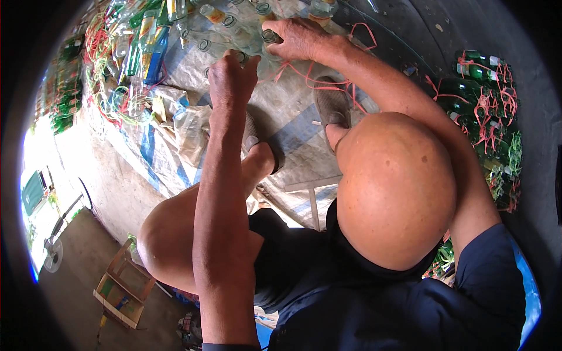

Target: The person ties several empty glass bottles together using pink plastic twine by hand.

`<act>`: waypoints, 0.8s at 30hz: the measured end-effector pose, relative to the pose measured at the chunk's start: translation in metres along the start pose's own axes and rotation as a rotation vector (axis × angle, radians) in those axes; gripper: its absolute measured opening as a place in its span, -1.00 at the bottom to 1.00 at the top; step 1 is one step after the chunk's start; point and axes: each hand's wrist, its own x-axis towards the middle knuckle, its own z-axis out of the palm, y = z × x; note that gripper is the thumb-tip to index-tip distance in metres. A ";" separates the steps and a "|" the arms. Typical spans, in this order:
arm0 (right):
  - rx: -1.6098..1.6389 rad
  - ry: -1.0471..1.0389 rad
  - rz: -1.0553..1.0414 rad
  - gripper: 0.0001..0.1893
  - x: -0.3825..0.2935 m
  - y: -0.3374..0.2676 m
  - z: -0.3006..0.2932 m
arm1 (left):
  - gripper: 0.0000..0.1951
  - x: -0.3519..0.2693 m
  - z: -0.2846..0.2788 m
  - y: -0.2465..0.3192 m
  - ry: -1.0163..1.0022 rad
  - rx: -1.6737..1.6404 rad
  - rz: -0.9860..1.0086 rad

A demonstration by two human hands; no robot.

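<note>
Clear glass bottles stand in a group on a pale woven plastic sheet with blue stripes, beyond my feet. At the near side of the group, my left hand has its fingers around the neck of a clear glass bottle. Farther out and to the right, my right hand grips another glass bottle near its mouth. The lower parts of both bottles are hard to make out. Pink plastic twine lies loose on the sheet just below my right hand.
Green and clear bottles lie piled at the upper left with tangled twine. Green bottles bundled with pink twine are stacked at the right. My shoes rest on the sheet. A wooden frame stands at the lower left.
</note>
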 end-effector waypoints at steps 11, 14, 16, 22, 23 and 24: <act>0.063 0.013 0.000 -0.68 0.001 -0.006 0.001 | -0.63 -0.019 0.008 0.018 0.073 -0.093 -0.183; 0.054 0.028 -0.010 -0.63 0.001 -0.003 0.002 | -0.67 -0.022 0.014 0.024 0.096 -0.178 -0.238; 0.034 -0.009 0.030 -0.56 0.002 -0.006 0.003 | -0.67 -0.025 0.015 0.024 0.110 -0.187 -0.266; -0.028 -0.098 -0.030 -0.60 -0.005 -0.006 -0.023 | -0.70 -0.031 0.027 0.038 0.216 -0.286 -0.396; -0.084 -0.103 -0.060 -0.62 -0.004 -0.009 -0.030 | -0.71 -0.031 0.030 0.038 0.247 -0.277 -0.413; -0.144 -0.029 -0.158 -0.67 -0.001 -0.012 -0.035 | -0.73 -0.030 0.032 0.043 0.292 -0.313 -0.430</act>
